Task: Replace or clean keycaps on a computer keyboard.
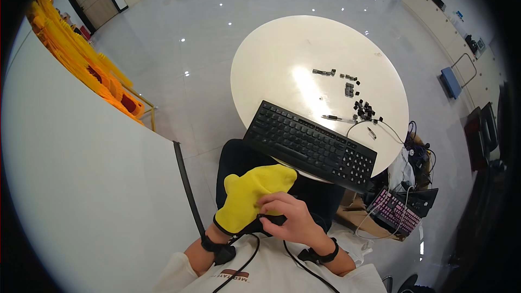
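My left hand is inside a yellow fabric mitt (252,187) with a dark cuff, so its fingers are hidden. My right hand (287,218) is bent against the mitt's side near the cuff, thumb and fingers closed on its edge. Beyond both hands, a black keyboard (304,144) lies slanted across the near edge of the round white table (271,59). Keycaps are off at its right end, where bare switches show. Loose black keycaps (364,109) lie in a pile behind it, with grey ones (323,71) set out in short rows farther back.
A black pen (332,117) and a small pen-like piece (372,133) lie on the table beside the keyboard's cable. At right, a cardboard box (355,214) holds cables and a pink-keyed keyboard (395,210). A white panel (97,184) stands close on my left.
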Tool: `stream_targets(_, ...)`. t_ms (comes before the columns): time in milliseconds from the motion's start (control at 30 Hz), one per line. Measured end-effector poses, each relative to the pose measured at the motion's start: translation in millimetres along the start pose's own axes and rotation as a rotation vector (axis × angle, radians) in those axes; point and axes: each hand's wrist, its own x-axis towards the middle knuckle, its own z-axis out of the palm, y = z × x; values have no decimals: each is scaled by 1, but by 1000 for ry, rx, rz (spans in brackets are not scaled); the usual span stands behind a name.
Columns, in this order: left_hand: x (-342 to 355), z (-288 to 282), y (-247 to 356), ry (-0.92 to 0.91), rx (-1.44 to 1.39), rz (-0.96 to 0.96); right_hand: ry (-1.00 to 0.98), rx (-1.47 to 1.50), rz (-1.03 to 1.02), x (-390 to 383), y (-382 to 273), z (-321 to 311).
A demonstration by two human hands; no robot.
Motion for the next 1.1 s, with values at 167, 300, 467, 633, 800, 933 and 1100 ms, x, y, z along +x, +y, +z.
stream_targets(167, 9, 6, 4, 154, 409, 91, -211, 316, 18, 4, -18, -12)
stream_targets(300, 8, 7, 16, 233, 611, 294, -270, 454, 10, 9, -22, -20)
stream_targets(467, -5, -4, 29, 228, 347, 336, -274, 743, -5, 7, 8, -12)
stream_targets(633, -16, -12, 31, 202, 140, 299, -288, 1091, 37, 12, 26, 16)
stream_targets(800, -23, -16, 33, 180, 49, 278, -274, 1144, 62, 19, 35, 34)
stream_targets(933, -23, -17, 32, 168, 11, 271, -232, 1188, 72, 17, 42, 38)
stream_targets(1100, -21, -19, 29, 194, -20, 285, -260, 1305, 103, 11, 42, 32)
